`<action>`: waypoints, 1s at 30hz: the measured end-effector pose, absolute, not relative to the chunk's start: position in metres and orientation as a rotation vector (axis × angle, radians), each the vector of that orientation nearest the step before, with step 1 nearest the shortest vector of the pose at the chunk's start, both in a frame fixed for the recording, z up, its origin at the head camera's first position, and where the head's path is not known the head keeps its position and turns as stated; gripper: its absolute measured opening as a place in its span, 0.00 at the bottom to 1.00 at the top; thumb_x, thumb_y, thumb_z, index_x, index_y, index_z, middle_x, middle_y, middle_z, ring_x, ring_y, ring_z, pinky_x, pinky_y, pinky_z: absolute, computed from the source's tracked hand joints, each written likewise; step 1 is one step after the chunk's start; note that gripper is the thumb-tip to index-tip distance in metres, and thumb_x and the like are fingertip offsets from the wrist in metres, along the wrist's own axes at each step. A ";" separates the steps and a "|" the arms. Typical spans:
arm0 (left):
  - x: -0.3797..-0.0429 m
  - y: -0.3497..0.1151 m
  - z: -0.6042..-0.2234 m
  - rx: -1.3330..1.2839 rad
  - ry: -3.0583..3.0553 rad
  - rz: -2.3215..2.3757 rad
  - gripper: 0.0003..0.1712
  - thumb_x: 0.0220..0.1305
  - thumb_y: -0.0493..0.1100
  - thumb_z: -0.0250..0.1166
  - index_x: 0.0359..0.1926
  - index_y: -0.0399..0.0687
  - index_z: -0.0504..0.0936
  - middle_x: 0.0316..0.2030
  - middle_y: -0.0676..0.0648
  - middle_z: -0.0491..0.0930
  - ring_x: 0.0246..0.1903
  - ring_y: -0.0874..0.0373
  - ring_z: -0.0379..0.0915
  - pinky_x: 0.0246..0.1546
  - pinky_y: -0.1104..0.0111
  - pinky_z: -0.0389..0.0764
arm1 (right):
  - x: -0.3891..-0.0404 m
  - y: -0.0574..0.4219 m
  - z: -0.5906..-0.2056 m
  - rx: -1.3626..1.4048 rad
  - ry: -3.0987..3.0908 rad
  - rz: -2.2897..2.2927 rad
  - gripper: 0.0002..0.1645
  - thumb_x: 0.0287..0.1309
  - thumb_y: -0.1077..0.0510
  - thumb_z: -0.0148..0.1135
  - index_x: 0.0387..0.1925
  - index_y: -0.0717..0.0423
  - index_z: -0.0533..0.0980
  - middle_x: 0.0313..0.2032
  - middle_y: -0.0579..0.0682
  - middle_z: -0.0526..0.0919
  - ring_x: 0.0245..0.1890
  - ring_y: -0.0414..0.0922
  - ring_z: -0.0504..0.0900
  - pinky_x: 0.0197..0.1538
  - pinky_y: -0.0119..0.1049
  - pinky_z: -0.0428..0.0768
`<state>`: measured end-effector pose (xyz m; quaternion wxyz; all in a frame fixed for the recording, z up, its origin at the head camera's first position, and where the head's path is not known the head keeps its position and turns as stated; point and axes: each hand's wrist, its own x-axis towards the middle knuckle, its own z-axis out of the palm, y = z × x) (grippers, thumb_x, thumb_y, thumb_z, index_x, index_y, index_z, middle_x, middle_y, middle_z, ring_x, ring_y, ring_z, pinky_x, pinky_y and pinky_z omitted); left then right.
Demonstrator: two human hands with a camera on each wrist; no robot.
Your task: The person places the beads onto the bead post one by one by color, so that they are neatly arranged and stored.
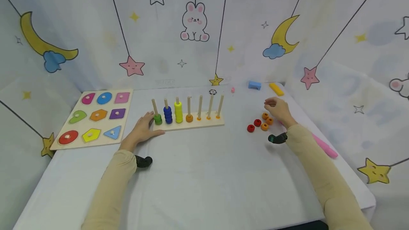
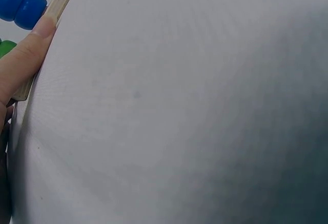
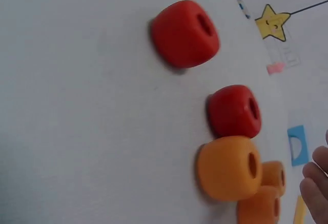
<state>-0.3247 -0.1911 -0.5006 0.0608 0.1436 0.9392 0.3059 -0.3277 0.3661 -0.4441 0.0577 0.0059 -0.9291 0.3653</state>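
A wooden counting stacker (image 1: 204,122) with a row of upright pegs stands at the back middle of the table. Its left pegs carry green (image 1: 158,119), blue (image 1: 168,115) and yellow rings (image 1: 178,112), and one orange bead (image 1: 189,118) sits on the fourth. My left hand (image 1: 142,129) holds the stacker's left end, its thumb (image 2: 28,55) against the front edge. Over on the right, my right hand (image 1: 278,110) hovers by loose beads, fingers loosely bent, with nothing visible in them. Three orange beads (image 3: 229,168) and two red beads (image 3: 185,34) lie below it.
A shape puzzle board (image 1: 98,119) lies at the back left. Behind the right hand are a blue block (image 1: 254,85) and a yellow block (image 1: 276,89). A pink stick (image 1: 326,147) lies along the right edge, partly under the right arm. A patterned curtain rises behind the table.
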 end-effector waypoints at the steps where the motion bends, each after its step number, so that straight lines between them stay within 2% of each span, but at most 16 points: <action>1: -0.325 -0.190 -0.500 0.444 2.843 0.924 0.60 0.51 0.64 0.68 0.72 0.35 0.49 0.72 0.34 0.42 0.70 0.37 0.31 0.68 0.44 0.37 | -0.326 0.367 -0.448 0.011 -2.836 1.096 0.23 0.67 0.55 0.54 0.57 0.65 0.69 0.52 0.63 0.76 0.52 0.58 0.75 0.57 0.52 0.73; 11: -0.325 -0.188 -0.499 0.449 2.853 0.917 0.59 0.52 0.62 0.69 0.71 0.35 0.50 0.71 0.33 0.43 0.70 0.38 0.32 0.69 0.46 0.37 | -0.316 0.366 -0.473 -0.054 -2.965 1.033 0.20 0.65 0.59 0.54 0.56 0.64 0.69 0.53 0.64 0.74 0.49 0.57 0.71 0.57 0.53 0.71; 17: -0.325 -0.191 -0.501 0.444 2.868 0.905 0.59 0.51 0.63 0.69 0.72 0.36 0.50 0.72 0.34 0.44 0.70 0.39 0.32 0.69 0.47 0.36 | -0.321 0.363 -0.475 -0.033 -2.934 0.994 0.19 0.64 0.60 0.55 0.54 0.65 0.71 0.50 0.64 0.76 0.45 0.56 0.73 0.53 0.51 0.74; 23: -0.323 -0.190 -0.501 0.412 2.846 0.903 0.59 0.52 0.64 0.68 0.72 0.38 0.49 0.72 0.36 0.42 0.70 0.36 0.31 0.68 0.44 0.38 | -0.322 0.361 -0.474 -0.036 -2.944 0.990 0.18 0.64 0.61 0.56 0.53 0.66 0.71 0.48 0.64 0.77 0.40 0.55 0.74 0.48 0.47 0.76; 26: -0.324 -0.190 -0.500 0.401 2.842 0.900 0.59 0.52 0.64 0.67 0.73 0.39 0.48 0.72 0.37 0.41 0.70 0.36 0.31 0.68 0.44 0.38 | -0.324 0.361 -0.470 -0.056 -2.928 1.012 0.18 0.64 0.61 0.55 0.53 0.65 0.71 0.48 0.64 0.77 0.42 0.55 0.74 0.49 0.47 0.76; 30: -0.325 -0.190 -0.499 0.404 2.846 0.889 0.58 0.53 0.63 0.67 0.73 0.39 0.48 0.72 0.36 0.41 0.70 0.37 0.31 0.68 0.44 0.38 | -0.333 0.349 -0.456 -0.032 -2.844 1.046 0.18 0.64 0.61 0.55 0.54 0.65 0.71 0.50 0.64 0.77 0.49 0.57 0.73 0.54 0.50 0.74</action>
